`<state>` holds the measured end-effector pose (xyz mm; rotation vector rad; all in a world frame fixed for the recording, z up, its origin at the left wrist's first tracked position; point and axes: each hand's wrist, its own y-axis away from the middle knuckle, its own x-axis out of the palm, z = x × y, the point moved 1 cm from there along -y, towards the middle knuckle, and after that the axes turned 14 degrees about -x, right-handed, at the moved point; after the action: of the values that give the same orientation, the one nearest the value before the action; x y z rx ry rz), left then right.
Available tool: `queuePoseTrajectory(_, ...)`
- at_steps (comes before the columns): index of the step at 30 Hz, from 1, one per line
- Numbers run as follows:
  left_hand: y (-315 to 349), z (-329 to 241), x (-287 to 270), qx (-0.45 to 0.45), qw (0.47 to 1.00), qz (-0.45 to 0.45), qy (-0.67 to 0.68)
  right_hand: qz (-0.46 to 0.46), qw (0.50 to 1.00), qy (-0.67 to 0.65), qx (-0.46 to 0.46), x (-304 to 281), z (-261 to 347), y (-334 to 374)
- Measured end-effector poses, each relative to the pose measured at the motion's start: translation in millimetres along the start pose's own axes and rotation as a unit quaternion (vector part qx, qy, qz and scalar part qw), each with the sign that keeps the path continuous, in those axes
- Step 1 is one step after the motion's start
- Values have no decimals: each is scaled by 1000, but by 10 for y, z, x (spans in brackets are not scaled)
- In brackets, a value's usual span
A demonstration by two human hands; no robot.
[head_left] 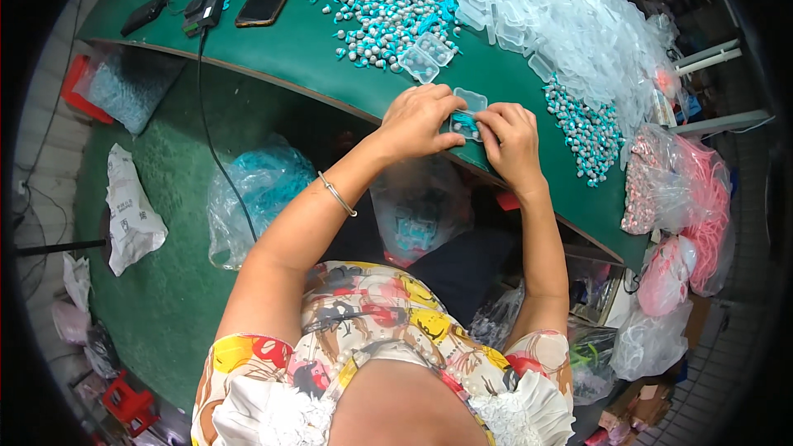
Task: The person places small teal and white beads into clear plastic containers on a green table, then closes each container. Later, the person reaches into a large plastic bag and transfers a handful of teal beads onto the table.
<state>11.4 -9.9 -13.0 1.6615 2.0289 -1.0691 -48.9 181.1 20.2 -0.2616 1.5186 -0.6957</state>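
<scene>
A: Risk first. Both hands pinch one small clear case [471, 112] at the table edge [273, 83]. The left hand [415, 122] has its fingers closed on the case's left side, and the right hand [512, 142] has its fingertips clamped on the right. The teal piece inside could slip out and drop into the gap below. An elbow could also nudge the bead pile [376, 0] over the rim.

B: Containers, largest down?

A: The heap of empty clear cases [562, 16] lies far right on the table. The teal-filled bag [260, 190] sits on the floor. The bag in the lap [417, 211] holds what look like filled cases. The pink-cord bags [702, 198] are at the right. Two open cases [427, 58] beside the beads look empty.
</scene>
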Motion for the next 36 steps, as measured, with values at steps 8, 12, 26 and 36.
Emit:
queuePoseTrajectory(8,-8,-7,13,8,1000,5,-7,75,989,-64,112,137,-454,-44)
queuePoseTrajectory(12,7,-30,-12,-30,999,20,12,17,976,-171,132,84,-385,-63)
queuePoseTrajectory(26,20,-8,6,10,1000,2,4,-23,995,-100,9,-48,109,190)
queuePoseTrajectory(36,228,-158,76,-52,992,-112,-38,-55,993,-98,43,58,90,233)
